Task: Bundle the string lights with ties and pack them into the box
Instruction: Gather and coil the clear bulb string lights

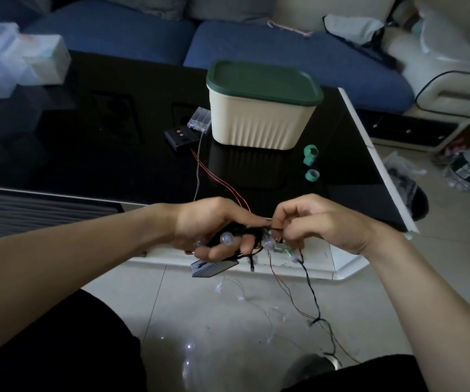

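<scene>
My left hand [214,227] grips a coiled bunch of string lights [228,239] with clear bulbs and black wire, just past the table's near edge. My right hand [316,222] pinches the wire beside that bunch. More black and red wire [310,290] hangs down to the floor. A small dark panel [214,268] dangles under my left hand. The cream box [259,123] with its green lid [262,82] closed stands on the black table [86,165]. Green ties [310,154] lie to the right of the box.
A clear battery case [199,119] and a black controller [181,137] lie left of the box, with red wires running toward my hands. Clear plastic bins [16,58] sit at the table's far left. A blue sofa [256,49] lies behind. Loose fairy-light wire [228,290] lies on the tiled floor.
</scene>
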`<state>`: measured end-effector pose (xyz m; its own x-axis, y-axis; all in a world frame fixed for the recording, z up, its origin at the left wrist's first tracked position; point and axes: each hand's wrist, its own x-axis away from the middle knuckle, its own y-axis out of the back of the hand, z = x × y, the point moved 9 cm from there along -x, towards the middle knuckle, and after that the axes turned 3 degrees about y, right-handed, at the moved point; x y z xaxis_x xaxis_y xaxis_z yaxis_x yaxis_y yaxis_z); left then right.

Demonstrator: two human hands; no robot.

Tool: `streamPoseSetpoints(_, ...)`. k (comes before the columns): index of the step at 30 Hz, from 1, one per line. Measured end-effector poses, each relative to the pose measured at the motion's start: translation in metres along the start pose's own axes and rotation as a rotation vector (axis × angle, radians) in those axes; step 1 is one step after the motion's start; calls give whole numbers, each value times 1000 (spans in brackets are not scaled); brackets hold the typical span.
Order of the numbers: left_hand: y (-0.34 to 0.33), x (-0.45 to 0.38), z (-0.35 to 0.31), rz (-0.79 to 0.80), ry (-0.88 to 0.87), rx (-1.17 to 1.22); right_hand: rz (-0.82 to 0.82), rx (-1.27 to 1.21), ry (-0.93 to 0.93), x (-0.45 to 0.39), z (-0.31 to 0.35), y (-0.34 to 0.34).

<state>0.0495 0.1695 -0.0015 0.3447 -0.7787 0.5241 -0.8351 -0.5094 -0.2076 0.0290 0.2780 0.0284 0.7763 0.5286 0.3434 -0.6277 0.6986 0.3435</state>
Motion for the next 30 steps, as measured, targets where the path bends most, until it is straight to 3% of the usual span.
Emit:
streamPoseSetpoints(5,6,5,-9,25,-63,192,-87,170,-171,-4,-27,9)
streamPoseSetpoints(10,15,4,-17,-50,-170,371,-97,234,-197,-5,-33,4)
streamPoseSetpoints(14,32,6,-22,-229,-229,488,-132,265,-230,-10,-38,1)
streamPoseSetpoints(18,49,13,-25,-431,-292,543,-68,92,-294,-10,-44,-12)
streamPoseSetpoints(22,58,17,-26,-515,-355,593,-85,62,-300,-14,-40,-20)
streamPoseSetpoints(25,63,21,-29,-556,-393,616,-101,209,-318,-18,-42,-22)
streamPoseSetpoints(30,71,27,-37,-577,-489,677,39,470,-314,-17,-37,-41)
